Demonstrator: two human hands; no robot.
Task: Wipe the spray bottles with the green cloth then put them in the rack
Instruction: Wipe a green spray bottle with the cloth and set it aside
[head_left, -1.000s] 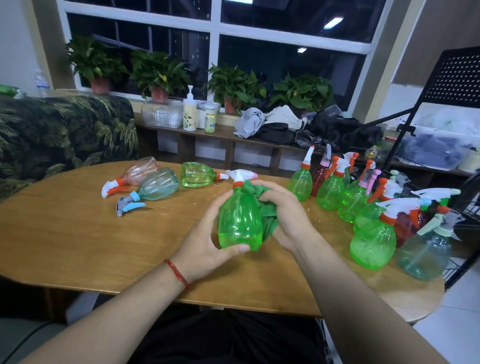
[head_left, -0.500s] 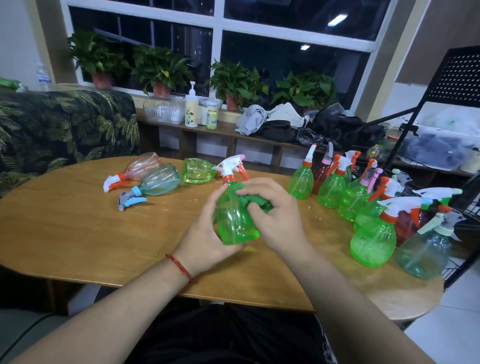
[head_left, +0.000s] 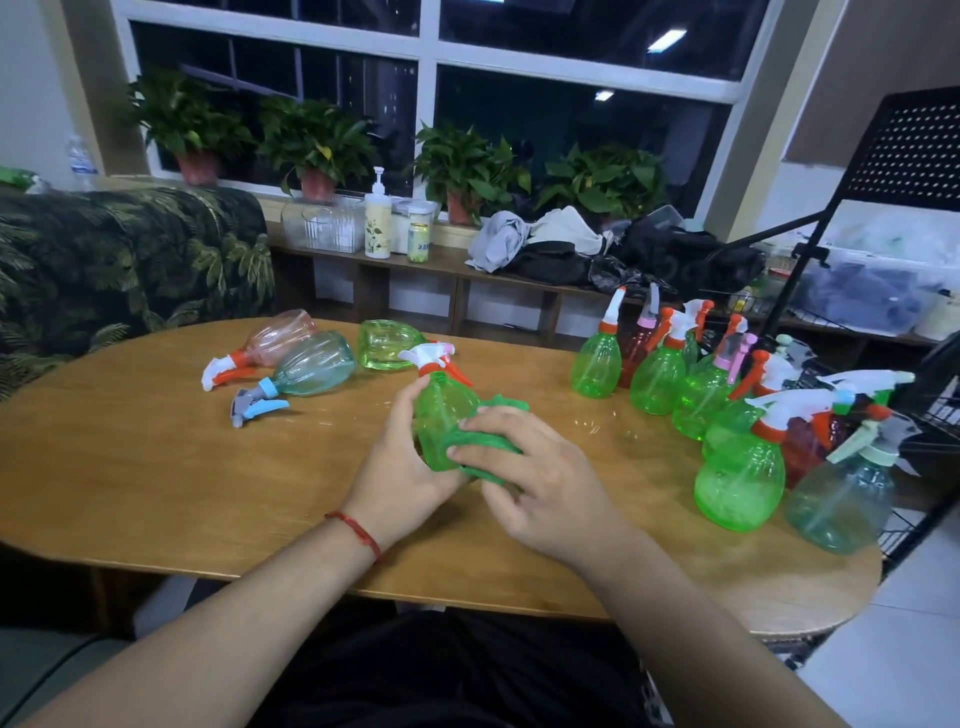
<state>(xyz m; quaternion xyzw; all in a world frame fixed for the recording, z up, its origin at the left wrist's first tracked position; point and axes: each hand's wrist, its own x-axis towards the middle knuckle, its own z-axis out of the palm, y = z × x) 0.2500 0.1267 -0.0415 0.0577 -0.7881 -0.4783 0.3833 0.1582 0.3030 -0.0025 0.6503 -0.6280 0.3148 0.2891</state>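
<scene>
– Head view, middle of the frame: what is each hand doing?
– The left hand (head_left: 400, 462) grips the green spray bottle (head_left: 441, 421) from the left, its fingers curled round the lower body. The right hand (head_left: 530, 467) has bent fingers over the green cloth (head_left: 488, 441) and presses it against the bottle's right side.
– How does the bottle sit?
– Roughly upright, tilted a little. Its white trigger head points toward the upper left. I cannot tell whether its base touches the wooden surface (head_left: 156, 467).
– And the others?
– Three bottles (head_left: 311, 364) lie on their sides left of centre, beyond the hands. A cluster of standing spray bottles (head_left: 737, 478) fills the right side, well apart from the hands and next to the black wire rack (head_left: 943, 415) at the right edge.
</scene>
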